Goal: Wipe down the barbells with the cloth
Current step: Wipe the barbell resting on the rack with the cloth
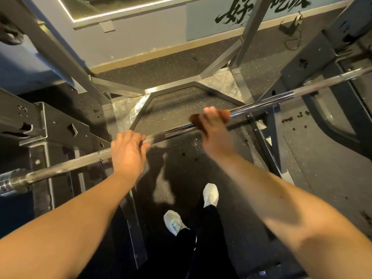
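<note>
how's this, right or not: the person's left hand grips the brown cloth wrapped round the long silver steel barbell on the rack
Not right. The head view shows the right hand gripping the brown cloth wrapped round the long silver steel barbell on the rack. The left hand is on the bar further along, with no cloth.
</note>
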{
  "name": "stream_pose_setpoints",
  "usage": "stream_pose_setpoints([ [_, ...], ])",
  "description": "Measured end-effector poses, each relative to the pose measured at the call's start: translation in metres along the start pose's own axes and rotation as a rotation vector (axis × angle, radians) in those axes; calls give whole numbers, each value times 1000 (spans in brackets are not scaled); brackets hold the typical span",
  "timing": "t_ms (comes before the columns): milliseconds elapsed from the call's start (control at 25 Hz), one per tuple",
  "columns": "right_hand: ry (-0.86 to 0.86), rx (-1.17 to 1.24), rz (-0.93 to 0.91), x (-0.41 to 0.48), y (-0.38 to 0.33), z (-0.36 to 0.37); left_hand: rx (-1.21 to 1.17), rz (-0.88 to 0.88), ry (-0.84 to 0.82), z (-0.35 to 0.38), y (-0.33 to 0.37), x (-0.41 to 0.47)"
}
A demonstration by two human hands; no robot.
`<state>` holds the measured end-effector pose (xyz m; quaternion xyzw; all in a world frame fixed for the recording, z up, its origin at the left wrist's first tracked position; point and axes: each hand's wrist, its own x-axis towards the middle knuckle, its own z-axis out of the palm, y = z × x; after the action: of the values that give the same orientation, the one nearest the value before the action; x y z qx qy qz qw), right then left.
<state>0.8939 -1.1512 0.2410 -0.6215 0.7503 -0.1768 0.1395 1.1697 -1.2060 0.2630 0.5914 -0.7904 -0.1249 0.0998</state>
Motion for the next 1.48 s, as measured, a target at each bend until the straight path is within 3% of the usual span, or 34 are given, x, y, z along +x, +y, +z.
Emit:
stream_pose_setpoints([
  [120,128,-8,250,11,37,-21,-4,-28,-18,-1,2,-1],
  [200,129,33,341,1,-3,-1,-6,-24,-10,0,1,-2],
  [360,-56,90,-24,-28,-90,57,-15,-2,-2,1,-3,-2],
  [480,-66,-1,-163,-23,-55,45,-4,-13,-20,-2,-1,-1],
  [640,65,-139,252,-6,19,5,-20,-57,-39,-9,15,4],
  [720,161,-28,434,0,0,10,-91,-44,-37,-11,32,12],
  [800,133,34,348,-9,-48,32,-124,-7,-17,-10,51,22],
  [880,35,-4,104,-29,-76,54,-145,26,-26,-4,67,28],
  [960,-43,-82,-82,-33,-54,47,-149,32,-53,0,76,30],
  [1000,-42,-139,-80,-27,-27,36,-141,38,-67,2,79,31],
  [1120,62,-299,277,1,51,-7,-137,33,-86,4,86,34],
  [1200,160,-208,441,12,62,-13,-151,14,-83,6,92,37],
  [1280,107,-112,348,9,28,-3,-128,9,-85,9,99,42],
  [1360,-22,-86,113,-3,-3,7,-77,-9,-91,14,106,46],
  [1480,-117,-124,-109,5,26,-9,-36,-4,-78,24,128,48],
])
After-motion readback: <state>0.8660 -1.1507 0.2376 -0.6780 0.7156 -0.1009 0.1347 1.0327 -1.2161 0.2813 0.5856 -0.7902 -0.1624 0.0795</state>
